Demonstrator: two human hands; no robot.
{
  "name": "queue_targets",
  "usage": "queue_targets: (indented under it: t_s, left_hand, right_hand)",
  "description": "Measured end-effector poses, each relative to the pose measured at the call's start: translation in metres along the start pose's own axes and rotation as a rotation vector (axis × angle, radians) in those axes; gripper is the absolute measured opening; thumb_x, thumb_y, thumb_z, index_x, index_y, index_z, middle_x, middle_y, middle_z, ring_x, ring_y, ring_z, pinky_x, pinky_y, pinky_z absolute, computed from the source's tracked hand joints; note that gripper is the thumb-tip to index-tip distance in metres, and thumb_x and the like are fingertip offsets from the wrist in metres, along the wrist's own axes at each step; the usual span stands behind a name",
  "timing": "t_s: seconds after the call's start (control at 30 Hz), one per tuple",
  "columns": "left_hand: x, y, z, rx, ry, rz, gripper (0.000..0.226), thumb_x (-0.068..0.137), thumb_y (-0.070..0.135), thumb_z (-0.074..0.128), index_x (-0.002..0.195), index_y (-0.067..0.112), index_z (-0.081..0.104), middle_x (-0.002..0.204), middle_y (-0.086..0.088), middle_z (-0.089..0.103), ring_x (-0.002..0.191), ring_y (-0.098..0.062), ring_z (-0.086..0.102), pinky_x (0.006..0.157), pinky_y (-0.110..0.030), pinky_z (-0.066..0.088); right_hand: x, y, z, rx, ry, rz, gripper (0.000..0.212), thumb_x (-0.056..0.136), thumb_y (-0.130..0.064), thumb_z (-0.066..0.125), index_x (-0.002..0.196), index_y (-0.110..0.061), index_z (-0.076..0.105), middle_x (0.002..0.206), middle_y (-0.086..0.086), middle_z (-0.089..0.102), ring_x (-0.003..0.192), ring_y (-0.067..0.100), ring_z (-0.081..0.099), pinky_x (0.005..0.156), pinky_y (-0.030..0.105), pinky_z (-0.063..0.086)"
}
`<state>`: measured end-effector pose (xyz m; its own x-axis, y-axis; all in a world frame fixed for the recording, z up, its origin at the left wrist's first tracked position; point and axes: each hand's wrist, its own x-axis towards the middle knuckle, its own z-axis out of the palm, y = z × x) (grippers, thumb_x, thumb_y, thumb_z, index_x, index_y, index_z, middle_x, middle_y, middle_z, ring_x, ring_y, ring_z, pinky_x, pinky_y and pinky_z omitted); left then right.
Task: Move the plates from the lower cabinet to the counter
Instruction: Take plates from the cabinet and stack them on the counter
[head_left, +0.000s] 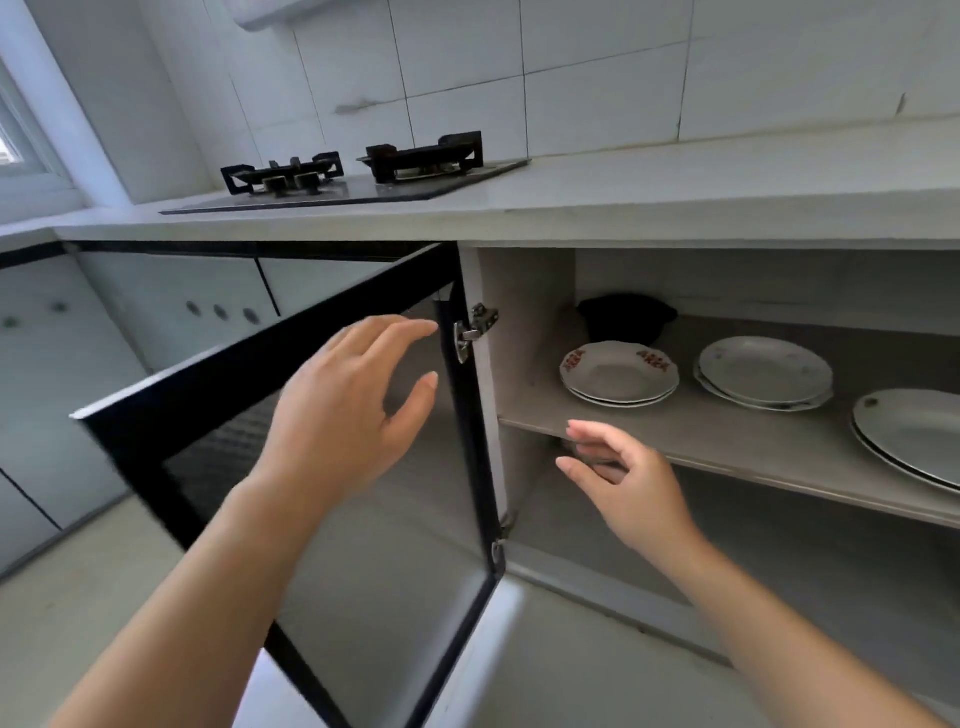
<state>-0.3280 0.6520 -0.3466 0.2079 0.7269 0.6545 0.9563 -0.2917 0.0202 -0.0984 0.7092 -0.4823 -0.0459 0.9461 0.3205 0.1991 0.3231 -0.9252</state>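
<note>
The lower cabinet (524, 332) stands open, its black-framed door (291, 358) with a dark glass panel swung out to the left on a metal hinge (475, 330). On the pale, matte wood-grain shelf (727, 441) lie three low stacks of glossy white ceramic plates, all flat and face up, rims level with the shelf. The left stack (619, 374) is round with a scalloped edge and red printed marks on opposite sides of its rim; the middle stack (764, 371) is round and nearly plain, with faint small specks. The right stack (914, 436) is oval and partly cut off by the frame edge, its long axis running from near left toward far right. Behind the left stack sits a dark, rounded pot (626, 319) in the shelf's back corner. The left hand (348, 410) is open, fingers spread and relaxed, in front of the door's glass and gripping nothing. The right hand (628, 478) is also open and empty, fingers loosely curved, hovering just before the shelf's front edge, below and apart from the left stack. Above, the smooth, light stone-like counter (675, 192) carries a black glass gas hob (353, 176) with two angular iron pan supports, backed by glossy white wall tiles (597, 67).
</note>
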Motion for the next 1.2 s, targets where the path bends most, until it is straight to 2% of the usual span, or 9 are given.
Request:
queue_targets:
  t_s: [0.2,0.33,0.53,0.7,0.83,0.93,1.0,1.07,1.2]
  left_hand:
    - [0.032,0.067,0.097,0.022,-0.141,-0.047,0.039,0.088,0.032,0.055,0.126,0.025,0.052,0.126,0.007,0.057,0.116,-0.015,0.053,0.077,-0.024,0.042]
    - [0.052,0.101,0.147,-0.020,-0.237,-0.099,0.040,0.089,0.032,0.053,0.128,0.025,0.050,0.127,0.006,0.055,0.112,-0.015,0.054,0.078,-0.023,0.042]
    - [0.077,0.116,0.201,-0.028,-0.375,-0.147,0.042,0.088,0.040,0.045,0.126,0.024,0.047,0.124,0.003,0.055,0.111,-0.021,0.055,0.075,-0.035,0.054]
    - [0.085,0.104,0.238,-0.025,-0.390,-0.176,0.039,0.089,0.039,0.047,0.123,0.020,0.047,0.122,0.002,0.053,0.104,-0.021,0.054,0.065,-0.029,0.041]
    - [0.089,0.086,0.269,-0.118,-0.438,-0.138,0.045,0.088,0.038,0.046,0.130,0.023,0.044,0.125,0.000,0.052,0.108,-0.022,0.053,0.074,-0.031,0.045]
    - [0.096,0.071,0.296,-0.261,-0.514,-0.124,0.057,0.080,0.050,0.035,0.130,0.025,0.044,0.126,-0.003,0.053,0.109,-0.025,0.054,0.084,-0.038,0.050]
    - [0.101,0.059,0.316,-0.378,-0.529,-0.138,0.062,0.076,0.054,0.032,0.129,0.026,0.046,0.127,-0.004,0.053,0.110,-0.024,0.054,0.088,-0.038,0.048]
    - [0.108,0.046,0.333,-0.457,-0.524,-0.149,0.056,0.079,0.051,0.037,0.128,0.026,0.047,0.129,-0.003,0.052,0.112,-0.020,0.053,0.092,-0.031,0.045]
    - [0.123,0.028,0.363,-0.583,-0.480,-0.170,0.042,0.089,0.033,0.051,0.130,0.023,0.047,0.132,-0.003,0.048,0.118,-0.019,0.049,0.093,-0.025,0.040]
  right_hand:
    - [0.048,0.046,-0.080,-0.047,-0.098,-0.018,0.036,0.079,-0.024,0.072,0.113,-0.032,0.062,0.114,-0.016,0.063,0.106,-0.003,0.058,0.092,0.019,0.047]
    - [0.079,0.077,-0.128,-0.114,-0.133,0.013,0.036,0.079,-0.024,0.072,0.114,-0.029,0.063,0.114,-0.016,0.063,0.105,-0.001,0.058,0.091,0.020,0.046]
    - [0.115,0.102,-0.162,-0.211,-0.212,0.074,0.035,0.079,-0.025,0.073,0.112,-0.028,0.063,0.103,-0.022,0.059,0.103,0.003,0.058,0.091,0.023,0.047]
    - [0.143,0.118,-0.157,-0.254,-0.252,0.079,0.034,0.079,-0.028,0.072,0.110,-0.034,0.061,0.107,-0.017,0.058,0.106,0.006,0.055,0.092,0.023,0.044]
    - [0.153,0.134,-0.133,-0.287,-0.207,0.095,0.036,0.079,-0.027,0.072,0.113,-0.028,0.061,0.098,-0.020,0.054,0.101,0.005,0.056,0.086,0.021,0.043]
    - [0.159,0.148,-0.122,-0.333,-0.135,0.081,0.036,0.078,-0.028,0.073,0.112,-0.028,0.062,0.096,-0.027,0.053,0.101,0.005,0.056,0.084,0.019,0.042]
    - [0.163,0.157,-0.120,-0.373,-0.073,0.055,0.035,0.078,-0.027,0.073,0.111,-0.025,0.063,0.098,-0.022,0.057,0.103,0.008,0.058,0.087,0.020,0.045]
    - [0.169,0.167,-0.119,-0.391,0.002,0.043,0.035,0.078,-0.027,0.072,0.112,-0.021,0.063,0.106,-0.012,0.060,0.105,0.011,0.058,0.092,0.028,0.048]
    - [0.182,0.186,-0.117,-0.417,0.138,0.012,0.040,0.080,-0.029,0.070,0.116,-0.016,0.059,0.117,-0.012,0.051,0.112,0.016,0.056,0.096,0.042,0.048]
